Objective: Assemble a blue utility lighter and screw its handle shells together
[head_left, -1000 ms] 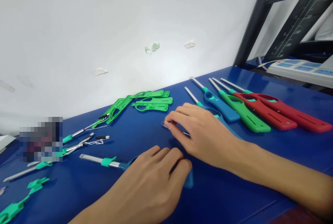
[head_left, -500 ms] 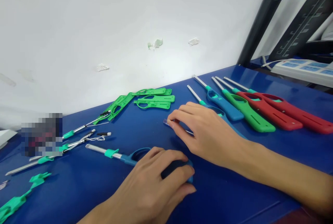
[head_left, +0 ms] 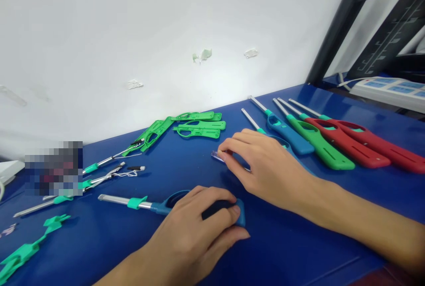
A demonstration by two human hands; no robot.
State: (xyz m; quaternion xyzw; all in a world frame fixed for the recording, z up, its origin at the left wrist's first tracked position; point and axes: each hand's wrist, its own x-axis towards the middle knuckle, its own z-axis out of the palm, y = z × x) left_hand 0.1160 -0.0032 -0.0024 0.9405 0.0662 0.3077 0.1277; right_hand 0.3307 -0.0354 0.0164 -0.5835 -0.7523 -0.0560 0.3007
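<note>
Under my left hand (head_left: 195, 228) is a blue long-nosed lighter (head_left: 162, 206), its metal tube pointing left with a teal piece around it. My fingers wrap over its handle, and a dark area shows between them. My right hand (head_left: 265, 157) is beyond it, thumb and forefinger pinching the end of a small clear purplish piece (head_left: 216, 156). A thin pale line shows below that palm; most of what the hand may hold is hidden. Just behind my right hand, another blue lighter (head_left: 252, 120) is partly covered.
Blue, green and red lighters (head_left: 327, 148) lie side by side at the right. Green handle shells (head_left: 199, 129) lie near the wall. Metal tubes with wires (head_left: 109, 175) and teal plastic parts (head_left: 25, 253) are at the left. A power strip (head_left: 392, 89) sits at the far right.
The blue lighter under my left hand has slid slightly left, and more of its handle end shows. My right hand keeps its pinch on the clear piece.
</note>
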